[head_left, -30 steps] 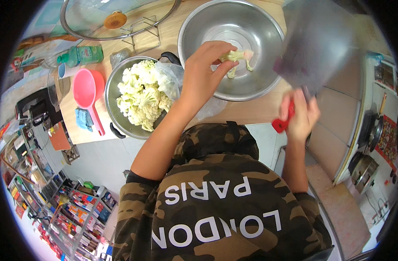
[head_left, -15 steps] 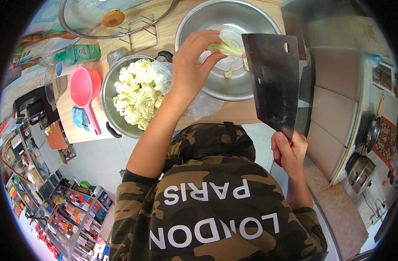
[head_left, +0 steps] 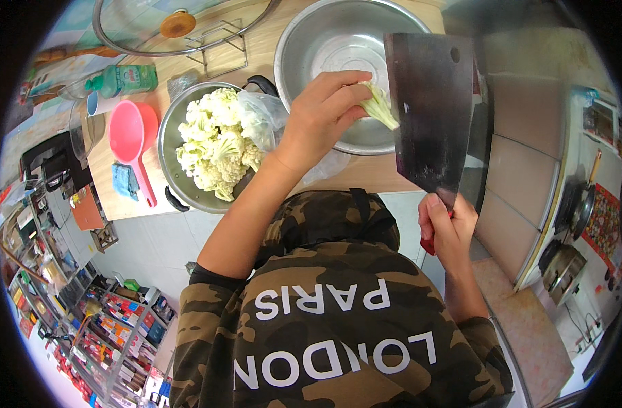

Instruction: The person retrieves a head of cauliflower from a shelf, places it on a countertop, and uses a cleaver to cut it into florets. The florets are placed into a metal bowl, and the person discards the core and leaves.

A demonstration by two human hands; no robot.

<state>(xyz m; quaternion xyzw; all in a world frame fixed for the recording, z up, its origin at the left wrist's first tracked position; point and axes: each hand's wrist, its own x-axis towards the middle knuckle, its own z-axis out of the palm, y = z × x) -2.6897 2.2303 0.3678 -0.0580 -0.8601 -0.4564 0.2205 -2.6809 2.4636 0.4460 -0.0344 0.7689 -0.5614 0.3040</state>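
Note:
My left hand (head_left: 322,119) pinches a pale green-white cauliflower piece (head_left: 379,106) over the near part of a large steel bowl (head_left: 298,42). The piece slants down to the right, its end close to the blade edge; whether they touch I cannot tell. In my right hand (head_left: 449,228) is a dark, broad cleaver (head_left: 433,115), gripped by its red handle with the blade upright at the bowl's right side. Left of my left forearm, a two-handled steel pan (head_left: 166,163) holds a heap of cauliflower florets (head_left: 215,146). My left hand hides part of the bowl's inside.
A clear plastic bag (head_left: 260,119) lies between pan and bowl. Further left are a pink ladle (head_left: 128,129), a blue cloth (head_left: 125,181) and a green bottle (head_left: 128,79). A glass lid (head_left: 178,24) rests on a wire rack (head_left: 226,54) at the back.
My left hand has come nearer and to the right, and the cauliflower piece now points more downward. The cleaver has shifted slightly away from me. Small scraps seen in the bowl earlier no longer show.

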